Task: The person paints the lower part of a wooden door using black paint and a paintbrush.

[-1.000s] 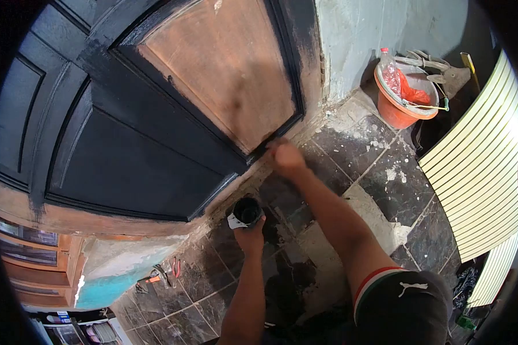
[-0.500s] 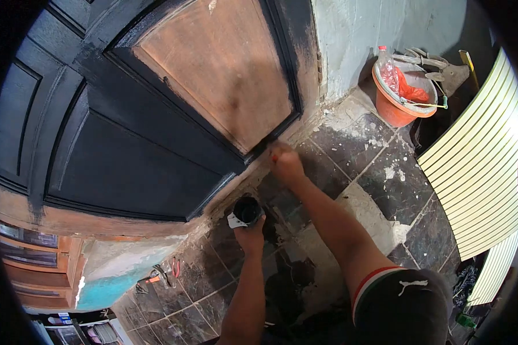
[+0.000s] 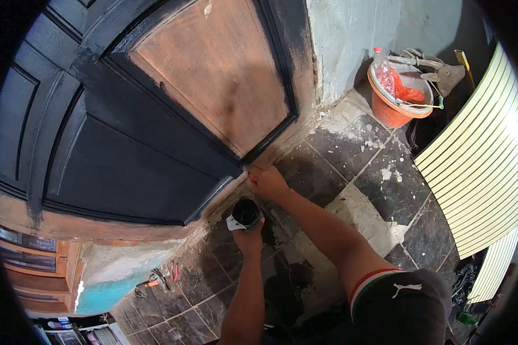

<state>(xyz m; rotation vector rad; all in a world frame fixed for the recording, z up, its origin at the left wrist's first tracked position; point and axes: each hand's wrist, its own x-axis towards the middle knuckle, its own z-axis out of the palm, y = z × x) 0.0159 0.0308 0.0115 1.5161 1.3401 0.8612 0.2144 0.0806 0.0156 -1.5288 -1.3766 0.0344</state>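
Note:
In the head view, my left hand is wrapped round a small paint can with dark paint inside and a whitish patch on its side. My right hand is closed on a paintbrush; only a bit of red handle shows, and its bristles are hidden. That hand is at the lower edge of the wooden door, by the corner of a panel frame. Black paint covers much of the door, while one panel is bare brown wood inside a black border.
An orange bucket holding a plastic bottle and a red bag stands by the grey wall. Ribbed cream sheets lean at the right. Pliers and other tools lie on the dark tiled floor. Plaster crumbs lie along the wall.
My right hand has moved left and downward with the brush, along the door's lower edge toward the panel corner. My left hand keeps the can in nearly the same place.

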